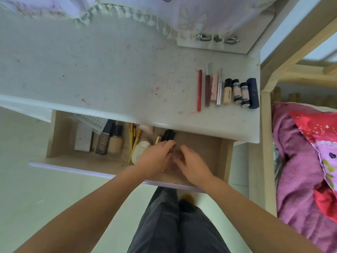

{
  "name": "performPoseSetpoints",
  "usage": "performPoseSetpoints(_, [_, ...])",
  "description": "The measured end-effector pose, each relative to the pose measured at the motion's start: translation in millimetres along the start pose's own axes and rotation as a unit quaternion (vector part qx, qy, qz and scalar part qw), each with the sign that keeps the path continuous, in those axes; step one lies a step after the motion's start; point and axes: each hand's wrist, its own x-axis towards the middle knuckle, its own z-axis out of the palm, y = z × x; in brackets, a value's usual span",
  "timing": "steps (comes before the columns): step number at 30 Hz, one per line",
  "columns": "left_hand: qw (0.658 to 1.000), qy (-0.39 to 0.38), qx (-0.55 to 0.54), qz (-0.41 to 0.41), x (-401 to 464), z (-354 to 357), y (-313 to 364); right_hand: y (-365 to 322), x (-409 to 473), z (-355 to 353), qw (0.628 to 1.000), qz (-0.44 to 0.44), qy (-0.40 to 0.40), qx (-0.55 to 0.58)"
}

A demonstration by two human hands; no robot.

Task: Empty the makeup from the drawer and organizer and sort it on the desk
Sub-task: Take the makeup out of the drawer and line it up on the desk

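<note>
Drawer (60, 136): open, wooden, at 6 o'clock under desk (109, 70); holds foundation bottles (109, 138), brushes (134, 141). Sorted makeup row (228, 91): desk's 3 o'clock edge.

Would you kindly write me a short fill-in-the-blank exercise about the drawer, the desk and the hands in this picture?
1. Both hands, the left hand and the right hand, reach into the open ____.
2. The row of sorted makeup lies on the desk, at its ____ end.
3. The leftmost item in that row is a thin ____ pencil.
4. The yellow-handled brushes are in the ____, not on the desk.

Missing words: drawer; right; red; drawer
</note>
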Motion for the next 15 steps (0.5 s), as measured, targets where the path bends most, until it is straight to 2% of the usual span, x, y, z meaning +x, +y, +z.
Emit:
performPoseSetpoints(3, [0.991,0.097,-0.02,0.085,-3,-43,9,-17,-11,-45,0.998,-0.061,0.017,-0.002])
performPoseSetpoints(6, [0.972,0.192,-0.076,0.11,20,-93,20,-39,-1,-106,0.992,-0.091,0.083,0.023])
performPoseSetpoints(10, [0.953,0.237,-0.185,0.034,81,-139,29,-62,59,-168,0.973,-0.117,0.199,0.015])
performPoseSetpoints(15, [0.954,0.209,-0.211,-0.037,142,-142,25,-53,132,-177,0.975,-0.09,0.199,-0.04])
